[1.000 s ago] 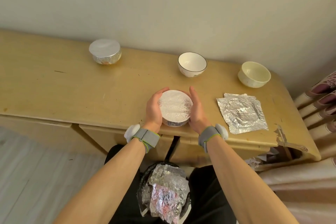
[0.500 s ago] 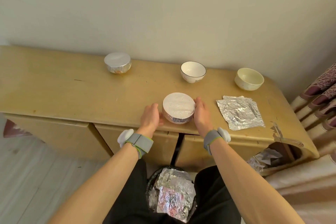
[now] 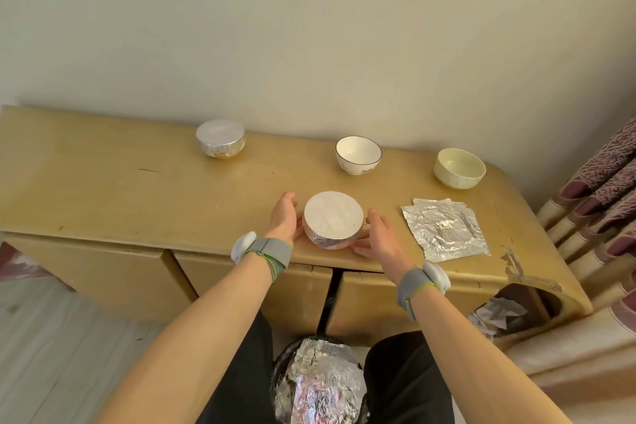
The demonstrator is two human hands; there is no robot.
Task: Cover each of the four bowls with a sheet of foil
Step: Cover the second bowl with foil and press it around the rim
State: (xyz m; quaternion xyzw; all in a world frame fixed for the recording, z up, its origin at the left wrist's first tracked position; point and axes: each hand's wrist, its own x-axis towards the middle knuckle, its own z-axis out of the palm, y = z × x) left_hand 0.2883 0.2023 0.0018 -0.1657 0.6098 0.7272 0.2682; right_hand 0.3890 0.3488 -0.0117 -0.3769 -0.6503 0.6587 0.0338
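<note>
Long cabinet top (image 3: 103,189), broad bare wood at left, chipped veneer (image 3: 512,262) at the near right corner. Flat foil sheets (image 3: 444,231) near right, close to the edge. At the near edge, centre, foil-covered bowl (image 3: 333,217); second covered bowl (image 3: 220,141) far left; white bowl (image 3: 358,153) and cream bowl (image 3: 459,167) uncovered by the far wall. Flanking the near bowl, just beside it, left hand (image 3: 284,218) and right hand (image 3: 382,234), fingers straight, loosely together.

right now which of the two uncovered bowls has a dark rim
The white bowl at the back middle: a thin dark line runs round its rim. The other uncovered one, the cream bowl at far right, has a plain rim.
</note>
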